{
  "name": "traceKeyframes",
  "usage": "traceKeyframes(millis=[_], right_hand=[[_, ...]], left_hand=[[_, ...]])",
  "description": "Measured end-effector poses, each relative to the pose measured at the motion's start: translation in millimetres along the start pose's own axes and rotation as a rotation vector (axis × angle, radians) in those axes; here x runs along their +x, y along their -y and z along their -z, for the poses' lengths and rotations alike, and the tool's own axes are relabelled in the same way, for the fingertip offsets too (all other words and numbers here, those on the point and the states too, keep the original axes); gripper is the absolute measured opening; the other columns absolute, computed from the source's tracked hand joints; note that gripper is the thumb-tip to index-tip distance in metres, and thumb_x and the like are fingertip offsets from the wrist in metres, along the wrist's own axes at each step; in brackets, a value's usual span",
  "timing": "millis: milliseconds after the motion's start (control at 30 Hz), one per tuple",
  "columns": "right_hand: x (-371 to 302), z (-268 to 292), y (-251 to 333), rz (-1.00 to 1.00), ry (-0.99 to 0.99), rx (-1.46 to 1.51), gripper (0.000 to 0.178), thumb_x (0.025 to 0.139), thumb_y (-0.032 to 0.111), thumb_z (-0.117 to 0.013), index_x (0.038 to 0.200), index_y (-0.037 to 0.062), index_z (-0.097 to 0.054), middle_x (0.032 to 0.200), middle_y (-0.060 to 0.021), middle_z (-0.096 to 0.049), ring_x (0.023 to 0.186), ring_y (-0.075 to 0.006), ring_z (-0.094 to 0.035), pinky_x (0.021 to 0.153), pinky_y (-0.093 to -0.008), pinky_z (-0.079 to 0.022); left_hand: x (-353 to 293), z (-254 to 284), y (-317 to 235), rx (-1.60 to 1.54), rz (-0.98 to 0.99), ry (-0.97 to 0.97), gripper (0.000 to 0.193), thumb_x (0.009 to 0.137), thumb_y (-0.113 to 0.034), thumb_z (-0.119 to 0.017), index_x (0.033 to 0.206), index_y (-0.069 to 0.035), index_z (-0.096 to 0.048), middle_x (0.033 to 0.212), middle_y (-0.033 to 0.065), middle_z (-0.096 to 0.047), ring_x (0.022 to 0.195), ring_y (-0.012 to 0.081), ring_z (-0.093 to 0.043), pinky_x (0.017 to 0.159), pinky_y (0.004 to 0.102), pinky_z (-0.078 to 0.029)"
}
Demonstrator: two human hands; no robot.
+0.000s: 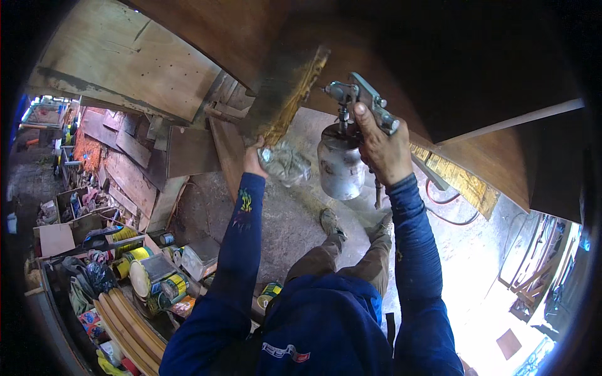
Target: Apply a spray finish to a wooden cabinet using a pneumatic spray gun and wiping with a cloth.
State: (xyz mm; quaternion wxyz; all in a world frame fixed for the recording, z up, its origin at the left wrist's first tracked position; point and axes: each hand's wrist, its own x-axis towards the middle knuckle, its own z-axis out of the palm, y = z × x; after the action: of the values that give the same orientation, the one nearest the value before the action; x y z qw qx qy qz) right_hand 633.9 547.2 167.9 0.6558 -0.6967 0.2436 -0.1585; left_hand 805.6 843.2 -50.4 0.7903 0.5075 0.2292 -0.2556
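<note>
My right hand (pixel 387 151) is wrapped round the grip of a metal spray gun (pixel 342 94). Below the gun hangs its silver paint cup (pixel 342 164), smeared with paint, and the nozzle points left. My left hand (pixel 253 159) grips the lower end of a dark wooden board (pixel 276 84) with a rough yellowish edge, held up and tilted left of the gun. A crumpled greyish, shiny rag or plastic (pixel 287 165) shows beside that hand; whether the fingers hold it too, I cannot tell. The gun and the board are slightly apart.
Large brown panels (pixel 489 150) overhang the top and right. Wood offcuts (pixel 135 150) are heaped at left. At lower left, paint cans (pixel 175 286), curved wooden strips (pixel 128 329) and rags crowd together. A reddish hose (pixel 442 202) loops over the concrete floor (pixel 276 232) at right.
</note>
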Motion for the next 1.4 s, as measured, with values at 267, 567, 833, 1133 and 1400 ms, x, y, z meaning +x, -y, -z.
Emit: traceKeyframes(millis=[267,567,833,1133,1400], right_hand=[[38.6,-13.7,-11.3,-0.073,0.031,-0.031,0.057,0.088,0.052,-0.070,0.080,-0.0047,-0.069,0.067,-0.0083,-0.067,0.064,-0.0150,-0.063,0.063,-0.0317,-0.051],[33.7,-9.6,-7.0,-0.060,0.063,0.008,0.053,0.090,0.049,-0.069,0.081,-0.0030,-0.070,0.066,-0.0061,-0.065,0.061,-0.0124,-0.059,0.059,-0.0295,-0.049],[19.7,5.3,20.9,-0.001,0.067,0.018,0.050,0.092,0.046,-0.067,0.082,-0.0024,-0.070,0.065,-0.0048,-0.065,0.058,-0.0095,-0.058,0.055,-0.0281,-0.048],[3.3,24.5,109.3,0.333,-0.069,0.382,0.074,0.088,0.074,-0.048,0.108,0.0025,-0.057,0.084,-0.0116,-0.068,0.045,-0.0078,-0.048,0.039,-0.0218,-0.035],[6.0,25.7,63.8,-0.010,0.039,0.284,0.046,0.094,0.044,-0.065,0.079,0.0007,-0.066,0.064,-0.0014,-0.063,0.045,-0.0049,-0.049,0.038,-0.0205,-0.035]], left_hand=[[45.9,-21.4,-2.9,-0.175,0.008,0.014,0.016,0.094,-0.024,-0.065,0.101,-0.010,-0.065,0.089,0.0040,-0.066,0.077,0.0204,-0.064,0.068,0.0382,-0.054],[60.0,-3.5,-0.6,-0.113,-0.031,-0.054,0.020,0.093,-0.026,-0.067,0.102,-0.008,-0.064,0.087,0.0037,-0.064,0.072,0.0186,-0.062,0.065,0.0341,-0.053],[52.2,-22.8,3.6,-0.110,0.046,-0.017,0.023,0.090,-0.019,-0.067,0.107,-0.003,-0.065,0.097,0.0079,-0.067,0.082,0.0231,-0.066,0.072,0.0399,-0.055],[24.2,-51.9,0.8,-0.061,-0.008,-0.078,0.033,0.094,-0.016,-0.052,0.124,-0.004,-0.060,0.119,0.0103,-0.065,0.105,0.0266,-0.065,0.086,0.0444,-0.055],[12.9,-62.2,-19.2,-0.178,0.052,0.190,0.032,0.098,-0.033,-0.057,0.117,-0.008,-0.063,0.107,0.0101,-0.068,0.097,0.0263,-0.066,0.084,0.0440,-0.055]])
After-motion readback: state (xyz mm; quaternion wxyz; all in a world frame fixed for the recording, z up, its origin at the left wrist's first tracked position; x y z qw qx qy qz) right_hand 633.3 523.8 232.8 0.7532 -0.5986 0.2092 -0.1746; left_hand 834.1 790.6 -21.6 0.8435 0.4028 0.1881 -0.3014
